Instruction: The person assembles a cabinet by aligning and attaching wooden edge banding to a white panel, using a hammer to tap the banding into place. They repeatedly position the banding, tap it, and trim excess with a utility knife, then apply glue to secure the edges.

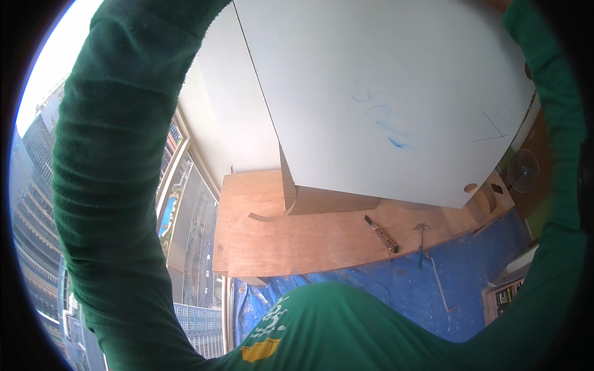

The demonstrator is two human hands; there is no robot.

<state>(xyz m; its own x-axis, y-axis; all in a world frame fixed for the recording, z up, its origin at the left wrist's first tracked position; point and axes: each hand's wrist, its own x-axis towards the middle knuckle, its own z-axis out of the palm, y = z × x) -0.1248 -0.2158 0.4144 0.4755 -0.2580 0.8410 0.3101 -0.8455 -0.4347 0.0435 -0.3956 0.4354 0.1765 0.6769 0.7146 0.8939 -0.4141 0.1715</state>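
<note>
Both my arms reach up in green sleeves around a large white panel. The panel has blue marker strokes on it and fills the upper middle. My left hand is beyond the top edge, out of sight. At the top right only a dim sliver of my right hand shows, by the panel's upper edge; its fingers are hidden. Beneath the panel a wooden board spreads out, bearing a utility knife. A hammer lies to the knife's right, its head on the wood and its handle past the front edge.
Blue sheeting covers the floor. A window on the left looks down on a street and tall buildings. At the right are a round fan-like thing and a box with printed sides. A pale wall meets the panel's left edge.
</note>
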